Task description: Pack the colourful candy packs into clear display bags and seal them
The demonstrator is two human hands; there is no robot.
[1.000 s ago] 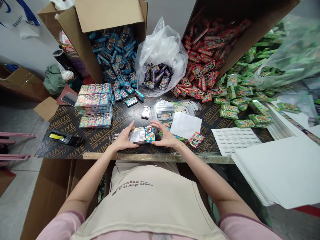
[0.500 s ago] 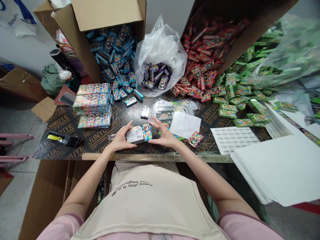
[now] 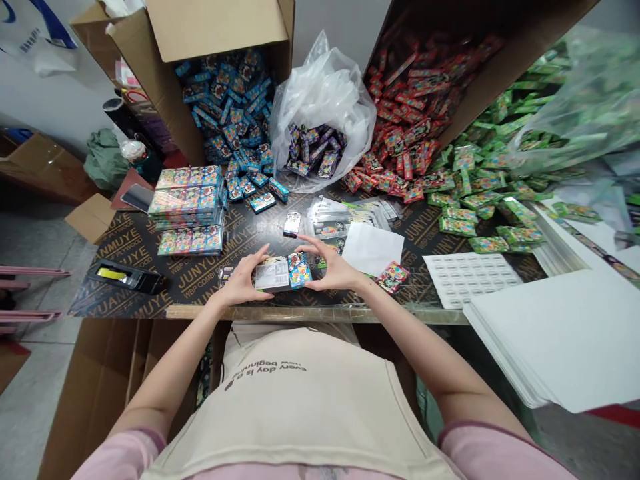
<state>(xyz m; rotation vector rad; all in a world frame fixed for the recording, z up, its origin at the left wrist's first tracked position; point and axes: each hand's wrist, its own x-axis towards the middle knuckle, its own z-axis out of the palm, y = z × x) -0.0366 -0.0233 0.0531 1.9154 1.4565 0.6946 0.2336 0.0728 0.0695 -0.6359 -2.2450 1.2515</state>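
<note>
Hands grip one pack (image 3: 281, 273) from both ends: I see left hand (image 3: 243, 280) and right hand (image 3: 331, 270) partly closed on it, just above the table (image 3: 150, 247) near its front edge.

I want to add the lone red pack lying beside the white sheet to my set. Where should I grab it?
Pinch the red pack across its two long edges, coming from above with the right hand. It lies flat and tilted on the table, so only its edges offer purchase; the white sheet sits beside its far end.
</note>
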